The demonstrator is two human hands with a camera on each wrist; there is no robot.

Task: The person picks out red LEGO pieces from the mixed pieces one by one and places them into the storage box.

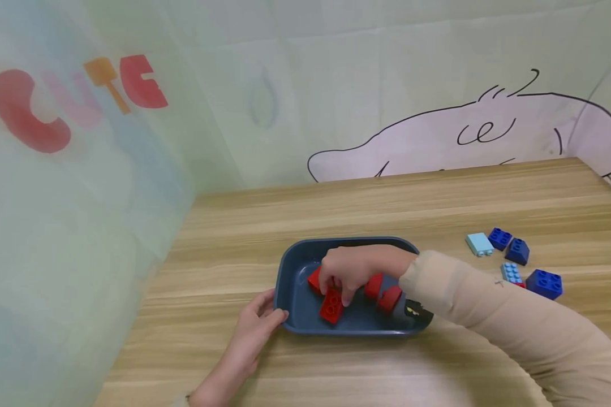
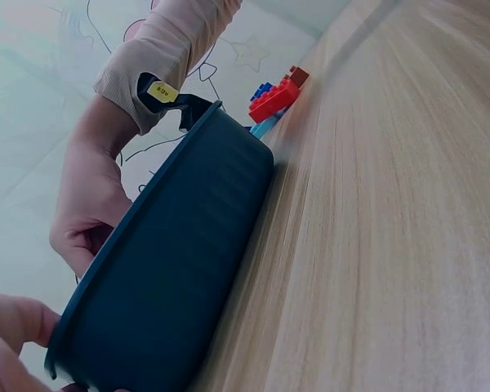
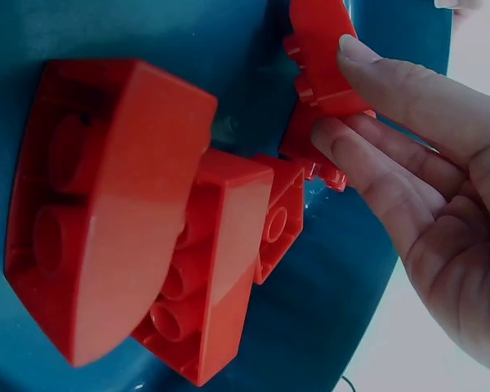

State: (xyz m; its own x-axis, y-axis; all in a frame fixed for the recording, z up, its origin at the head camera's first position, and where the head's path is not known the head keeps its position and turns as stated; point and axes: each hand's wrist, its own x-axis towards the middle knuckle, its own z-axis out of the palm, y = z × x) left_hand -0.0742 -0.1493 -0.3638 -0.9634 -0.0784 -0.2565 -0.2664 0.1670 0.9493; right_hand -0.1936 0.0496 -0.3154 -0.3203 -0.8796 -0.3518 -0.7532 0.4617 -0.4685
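Note:
My left hand (image 1: 254,322) grips the left end of a dark blue plastic tray (image 1: 351,332), its thumb over the rim. In the left wrist view the tray's outer wall (image 2: 171,245) hides the contents. My right hand (image 1: 348,268) reaches down into the tray and pinches a red toy brick (image 3: 322,57) between thumb and fingers. Another red brick (image 3: 298,135) lies against it, under the fingertips. Nearer the right wrist camera lie a large curved red brick (image 3: 143,220), a long red brick (image 3: 224,278) and a small red brick (image 3: 279,216).
Right of the tray on the wooden table (image 1: 224,249) lie a light blue brick (image 1: 480,244), a studded light blue brick (image 1: 511,272), dark blue bricks (image 1: 543,284) and a partly hidden red piece (image 1: 520,285). A printed cloth (image 1: 265,130) hangs behind the table.

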